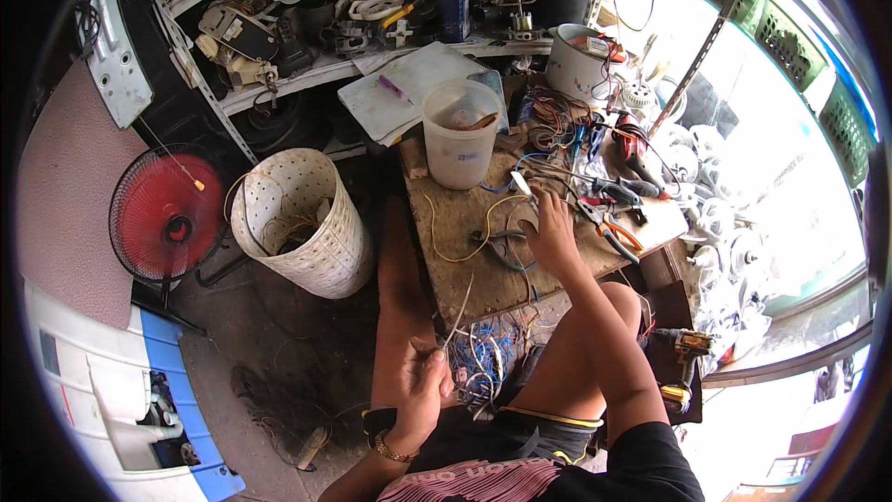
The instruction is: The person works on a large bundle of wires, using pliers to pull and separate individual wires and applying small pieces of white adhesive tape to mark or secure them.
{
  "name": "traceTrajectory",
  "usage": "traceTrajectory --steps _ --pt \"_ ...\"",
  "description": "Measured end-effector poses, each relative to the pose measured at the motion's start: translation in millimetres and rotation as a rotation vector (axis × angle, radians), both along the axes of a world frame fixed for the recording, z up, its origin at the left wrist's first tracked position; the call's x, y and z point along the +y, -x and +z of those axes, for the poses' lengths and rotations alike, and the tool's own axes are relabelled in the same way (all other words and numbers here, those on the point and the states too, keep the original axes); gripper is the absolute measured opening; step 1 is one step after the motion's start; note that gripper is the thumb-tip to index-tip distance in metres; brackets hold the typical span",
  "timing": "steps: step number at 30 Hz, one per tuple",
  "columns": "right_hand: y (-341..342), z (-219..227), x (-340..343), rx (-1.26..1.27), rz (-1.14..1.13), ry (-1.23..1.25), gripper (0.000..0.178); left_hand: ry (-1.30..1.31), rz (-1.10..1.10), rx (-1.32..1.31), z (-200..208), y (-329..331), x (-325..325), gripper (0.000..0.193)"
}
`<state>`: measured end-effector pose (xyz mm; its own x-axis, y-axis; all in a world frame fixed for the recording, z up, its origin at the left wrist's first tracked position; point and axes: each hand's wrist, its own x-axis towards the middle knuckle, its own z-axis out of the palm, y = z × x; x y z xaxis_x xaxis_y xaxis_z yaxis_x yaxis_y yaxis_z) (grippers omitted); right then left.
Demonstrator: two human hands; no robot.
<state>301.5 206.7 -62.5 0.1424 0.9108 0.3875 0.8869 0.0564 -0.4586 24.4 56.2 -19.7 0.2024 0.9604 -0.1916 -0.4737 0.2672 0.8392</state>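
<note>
My left hand point(423, 378) is closed in front of my lap, pinching a thin whitish wire point(458, 314) that sticks up past the table's near edge. My right hand point(555, 234) reaches over the wooden work table point(455, 273), fingers stretched forward among the tools. A small white piece point(521, 183) lies at its fingertips; whether they touch it I cannot tell. Beside the thumb is a dark tool with curved handles point(506, 250), partly hidden. Just right of the hand lie orange-and-blue-handled pliers point(609, 231). A yellow wire point(433, 234) loops across the wood.
A cloudy plastic bucket point(460, 151) stands at the table's back, near tangled wires point(557, 121) and a red power tool point(632, 144). Left are a white perforated basket point(339, 256) and a red fan point(167, 214). Blue wire scraps point(488, 350) lie below; a cordless drill point(686, 363) sits right.
</note>
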Motion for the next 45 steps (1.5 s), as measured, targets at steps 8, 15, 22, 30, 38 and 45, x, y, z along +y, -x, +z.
traceTrajectory --steps 8,15,22,30,38,45 --pt "12 -1 -5 -0.078 0.036 -0.043 0.037 0.088 -0.051 -0.148 5 -6 7 0.009" --pt "80 73 -50 1.019 0.534 0.408 0.015 0.135 -0.141 -0.154 -3 7 20 0.006" --pt "91 95 -67 0.902 0.722 0.369 0.010 -0.029 -0.094 0.129 13 -4 31 0.011" --pt "113 80 -83 0.910 0.451 0.239 0.016 -0.763 0.194 0.821 24 -11 42 0.010" --pt "11 -14 47 -0.155 0.021 -0.091 0.027 -0.093 -0.027 0.162 10 -13 54 0.014" --pt "0 -34 59 -0.260 0.055 0.192 0.021 0.028 -0.099 0.004 8 -8 57 0.015"
